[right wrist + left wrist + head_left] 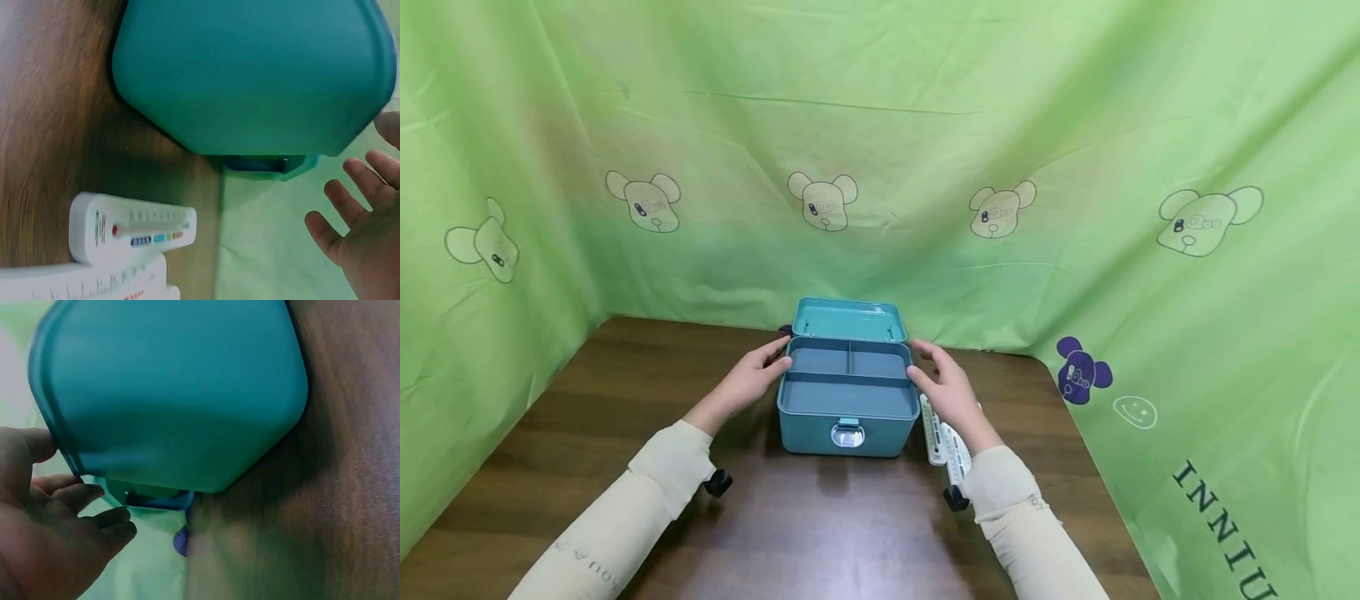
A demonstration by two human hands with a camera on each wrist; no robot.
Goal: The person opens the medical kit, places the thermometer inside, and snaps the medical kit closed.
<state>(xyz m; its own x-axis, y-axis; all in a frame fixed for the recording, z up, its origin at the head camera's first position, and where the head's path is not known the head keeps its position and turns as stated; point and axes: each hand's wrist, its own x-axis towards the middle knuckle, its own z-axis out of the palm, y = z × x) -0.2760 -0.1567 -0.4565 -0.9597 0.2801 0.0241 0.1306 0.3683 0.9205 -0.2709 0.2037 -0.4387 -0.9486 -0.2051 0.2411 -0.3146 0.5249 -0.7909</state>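
Note:
A teal storage box (808,437) stands on the table with its lid (850,320) tipped back. Inside sits a blue-grey tray (850,397), divided into two small rear compartments and one wide front one. A clear latch (847,434) is on its front. At the box's left rear corner, my left hand (751,380) touches the rim with thumb and fingertips, its other fingers loosely bent. My right hand (951,393) is at the right rear corner, thumb by the rim and fingers spread; the right wrist view cuts off the thumb's contact.
White thermometers (140,230) with printed scales lie on the wooden table (820,533), right of the box and partly under my right forearm. Behind the table and along both sides hangs a green curtain (910,108) with bear-head prints.

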